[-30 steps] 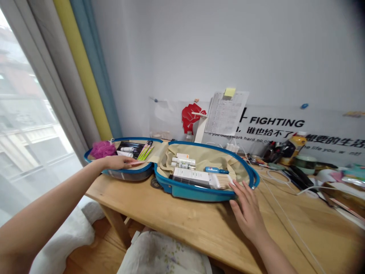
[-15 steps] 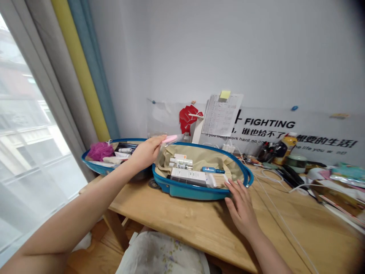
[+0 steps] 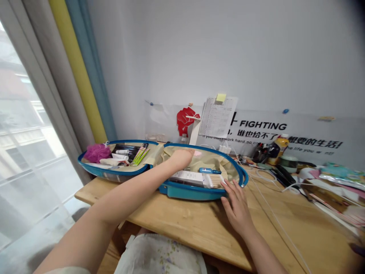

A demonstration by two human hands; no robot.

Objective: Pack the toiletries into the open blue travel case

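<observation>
A: Where is the left hand [image 3: 180,158]?

B: It is reaching into the right half of the blue oval hard-shell case [image 3: 196,191], which lies open in 2 halves on the pale wooden table [image 3: 185,224]. Its fingers are curled down and closed on a small pink flat piece [image 3: 196,153]. The pink end shows just past the fingertips, over the beige lining at the back of that half.

A: And the right hand [image 3: 237,203]?

B: It lies flat on the table with its fingers spread, holding nothing. The fingertips touch the front rim of the same half, near its right end.

A: What lies close to them?

B: A long white box [image 3: 186,177] sits just below the left hand, with a blue tube [image 3: 209,171] beside it. A flat brush with pale bristles [image 3: 215,181] lies just beyond the right fingertips.

A: And in the other half?

B: There is a magenta mesh bath pouf [image 3: 97,152] at the far left end, then white tubes. Thin green sticks [image 3: 139,155] lie near the hinge.

A: What is around the case?

B: A white cable [image 3: 273,220] runs across the table to the right of the right hand. A yellow bottle [image 3: 278,146] stands by the wall, under a banner reading FIGHTING [image 3: 262,125].
</observation>
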